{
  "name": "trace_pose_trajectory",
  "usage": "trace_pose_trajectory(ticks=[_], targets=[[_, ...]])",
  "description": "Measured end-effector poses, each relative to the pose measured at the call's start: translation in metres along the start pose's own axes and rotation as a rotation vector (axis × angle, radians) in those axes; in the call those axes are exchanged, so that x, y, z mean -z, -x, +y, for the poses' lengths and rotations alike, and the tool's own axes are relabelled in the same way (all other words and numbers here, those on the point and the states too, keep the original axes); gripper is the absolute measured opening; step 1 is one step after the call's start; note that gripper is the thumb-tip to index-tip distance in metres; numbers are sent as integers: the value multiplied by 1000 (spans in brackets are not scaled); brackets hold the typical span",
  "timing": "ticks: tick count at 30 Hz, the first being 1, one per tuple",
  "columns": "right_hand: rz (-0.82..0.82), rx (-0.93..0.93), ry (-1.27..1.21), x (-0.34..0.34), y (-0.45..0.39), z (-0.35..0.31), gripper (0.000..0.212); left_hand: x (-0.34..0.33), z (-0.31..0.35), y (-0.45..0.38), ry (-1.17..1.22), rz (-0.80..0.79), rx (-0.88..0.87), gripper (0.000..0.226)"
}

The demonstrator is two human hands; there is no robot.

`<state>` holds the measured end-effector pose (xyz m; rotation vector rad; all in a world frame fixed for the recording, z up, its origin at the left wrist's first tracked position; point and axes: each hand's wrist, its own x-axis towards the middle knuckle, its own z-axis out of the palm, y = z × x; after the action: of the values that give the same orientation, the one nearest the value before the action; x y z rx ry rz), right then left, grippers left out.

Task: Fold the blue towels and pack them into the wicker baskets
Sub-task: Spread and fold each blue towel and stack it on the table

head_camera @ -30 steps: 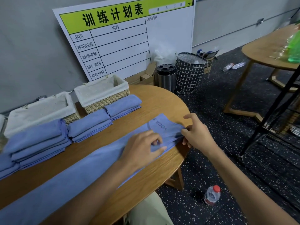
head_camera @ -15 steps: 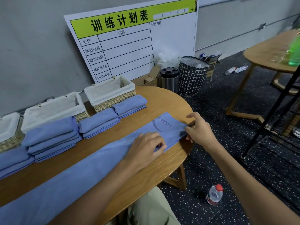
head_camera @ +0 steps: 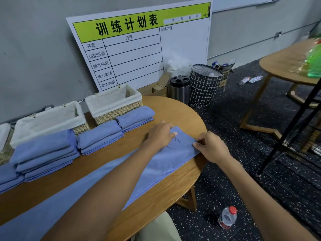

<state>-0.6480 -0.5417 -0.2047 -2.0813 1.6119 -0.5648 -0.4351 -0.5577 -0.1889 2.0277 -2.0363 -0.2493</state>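
Table (head_camera: 173, 192): I work at its rounded right end.
Long towel (head_camera: 156, 169): I see it lying flat in a strip along the table, its end at the right edge.
Wicker baskets (head_camera: 113, 101): lined, at the back; no towels visible inside.
Folded towels (head_camera: 99, 136): stacked just in front of them.
Left hand (head_camera: 160, 134): fingers bent, I press the far corner.
Right hand (head_camera: 212, 146): I pinch the near corner.
Advice: I judge both corners should lift together, edges matched.
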Motion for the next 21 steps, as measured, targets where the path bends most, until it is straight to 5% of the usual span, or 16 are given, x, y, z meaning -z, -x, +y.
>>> trace_pose_trajectory(ticks=[8, 12, 21], targets=[[57, 62, -258, -1, -10, 2, 28, -7, -8, -20, 737, 18, -35, 11], [-36, 104, -115, -1, -21, -4, 32, -2, -11, -17, 987, 79, -67, 9], [81, -18, -680, -3, -19, 4, 32, -3, -14, -34, 792, 125, -66, 12]])
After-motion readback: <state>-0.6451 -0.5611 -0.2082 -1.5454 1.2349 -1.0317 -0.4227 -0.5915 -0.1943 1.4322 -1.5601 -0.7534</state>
